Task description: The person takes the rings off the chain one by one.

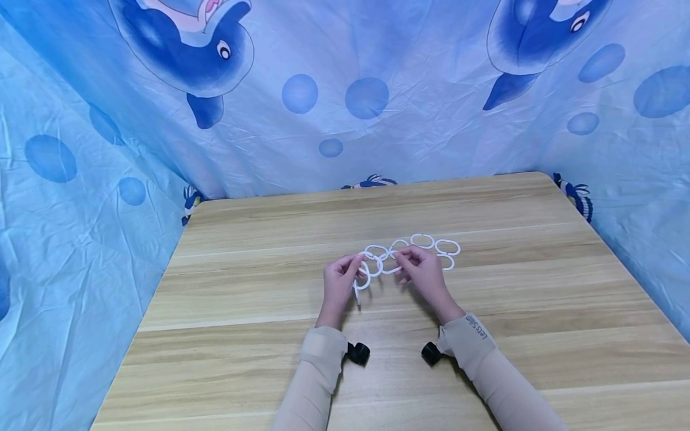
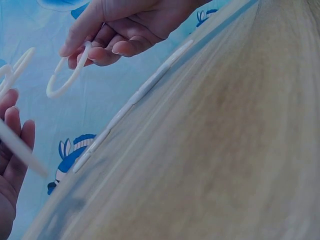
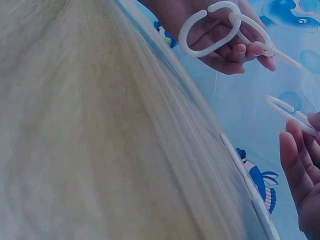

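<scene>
In the head view, my left hand (image 1: 341, 284) pinches a short chain of white plastic C-shaped rings (image 3: 183, 37) between thumb and fingers. The lowest ring hangs down below that hand, nearly edge-on. My right hand (image 1: 424, 278) pinches a single white open ring (image 2: 62, 93) just to the right of the chain, its split showing in the left wrist view. Both hands are raised over the wooden table (image 1: 242, 287), close together. Fingers hide part of the rings they hold.
Several loose white rings (image 1: 422, 234) lie flat on the table beyond the hands, curving round to the right of my right hand. A blue curtain (image 1: 334, 54) with dolphins borders the table's back and sides. Black wrist cameras (image 1: 358, 354) sit on both wrists.
</scene>
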`<state>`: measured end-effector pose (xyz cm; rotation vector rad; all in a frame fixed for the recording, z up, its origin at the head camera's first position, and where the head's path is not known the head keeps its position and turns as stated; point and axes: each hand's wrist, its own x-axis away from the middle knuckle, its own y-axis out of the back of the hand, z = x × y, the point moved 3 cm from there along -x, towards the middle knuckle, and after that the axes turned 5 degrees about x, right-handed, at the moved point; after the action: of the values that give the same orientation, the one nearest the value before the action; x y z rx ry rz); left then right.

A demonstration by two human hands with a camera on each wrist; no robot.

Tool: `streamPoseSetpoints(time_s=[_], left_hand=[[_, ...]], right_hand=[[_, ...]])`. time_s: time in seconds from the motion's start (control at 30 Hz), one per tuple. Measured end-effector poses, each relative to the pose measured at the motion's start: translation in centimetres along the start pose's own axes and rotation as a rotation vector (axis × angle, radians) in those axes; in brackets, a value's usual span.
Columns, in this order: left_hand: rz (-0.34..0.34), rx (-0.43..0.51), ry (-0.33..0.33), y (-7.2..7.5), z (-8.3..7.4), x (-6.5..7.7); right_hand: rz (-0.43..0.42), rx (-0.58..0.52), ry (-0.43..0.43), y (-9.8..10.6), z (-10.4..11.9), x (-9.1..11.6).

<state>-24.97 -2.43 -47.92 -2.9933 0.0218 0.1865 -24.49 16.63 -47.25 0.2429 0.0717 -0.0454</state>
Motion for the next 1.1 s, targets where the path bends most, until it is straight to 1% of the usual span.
streamPoseSetpoints(time_s=[0.17, 0.23, 0.37, 0.67, 0.77, 0.87, 0.93, 1.03, 1.1], left_hand=[[-0.017, -0.002, 0.007, 0.0, -0.1, 0.0], [-0.02, 0.004, 0.009, 0.1, 0.0, -0.1], [-0.025, 0.019, 0.017, 0.1, 0.1, -0.2], [-0.03, 0.033, -0.007, 0.1, 0.0, -0.1], [-0.032, 0.033, 0.001, 0.1, -0.1, -0.1], [-0.031, 0.034, 0.013, 0.0, -0.6, 0.1], [-0.025, 0.033, 0.017, -0.1, -1.2, 0.3], [-0.014, 0.031, 0.02, -0.2, -2.0, 0.5], [-0.009, 0.033, 0.02, -0.3, -2.0, 0.5]], right_hand=[[0.013, 0.003, -0.014, -0.1, -0.2, -0.1], [0.014, 0.009, -0.012, -0.2, -0.6, -0.2], [0.024, 0.019, -0.026, -0.3, -0.7, -0.2], [0.045, 0.02, -0.036, -0.4, -0.8, -0.2], [0.057, 0.027, -0.045, -0.5, -0.9, -0.3], [0.067, 0.035, -0.053, -0.6, -1.0, -0.3], [0.074, 0.04, -0.064, -0.6, -1.1, -0.3], [0.088, 0.05, -0.098, -0.7, -1.3, -0.3], [0.1, 0.056, -0.134, -0.8, -1.4, -0.3]])
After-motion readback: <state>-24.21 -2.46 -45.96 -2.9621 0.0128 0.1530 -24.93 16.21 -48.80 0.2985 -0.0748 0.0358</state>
